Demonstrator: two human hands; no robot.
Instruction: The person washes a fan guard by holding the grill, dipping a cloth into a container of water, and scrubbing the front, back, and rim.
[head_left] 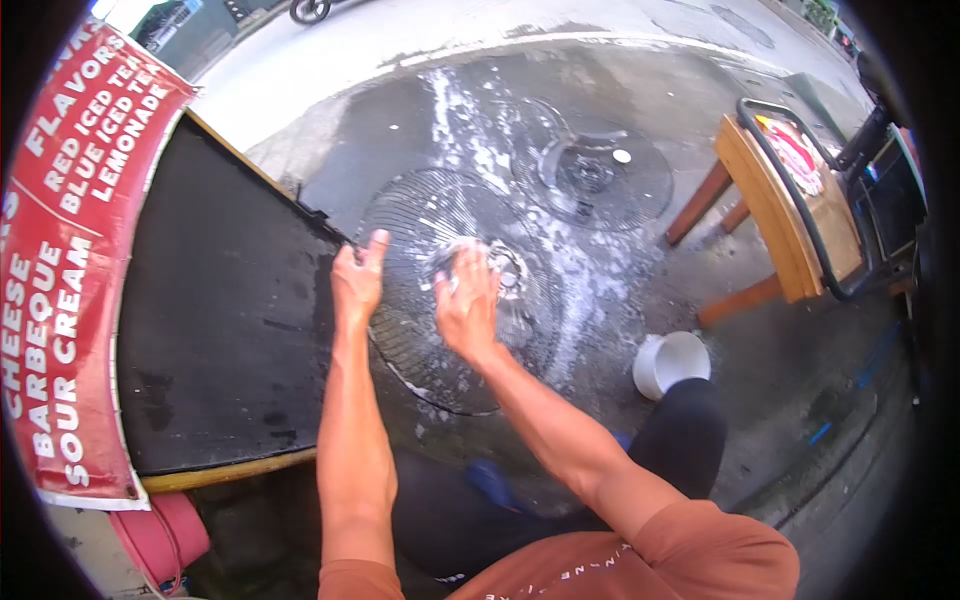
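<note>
A round black wire fan grille [415, 215], streaked with white suds, is held tilted in front of me. At its left rim, my left hand [358, 285] is closed on the edge with the thumb pointing up. My right hand [470, 310] presses on the face of the grille, left of its round centre. A greyish, foamy patch shows between its thumb and fingers, possibly a scrubber; I cannot make out what it is. Further off, a second fan grille [640, 185] lies flat on the wet ground, with a small white round thing [621, 157] on it.
A white bucket [672, 365] stands by my right knee. To the right is a wooden table [745, 190] with a black metal frame. A black board [225, 300] and a red flavour banner [85, 250] stand left, above a pink tub [165, 535]. Suds streak the pavement [470, 130].
</note>
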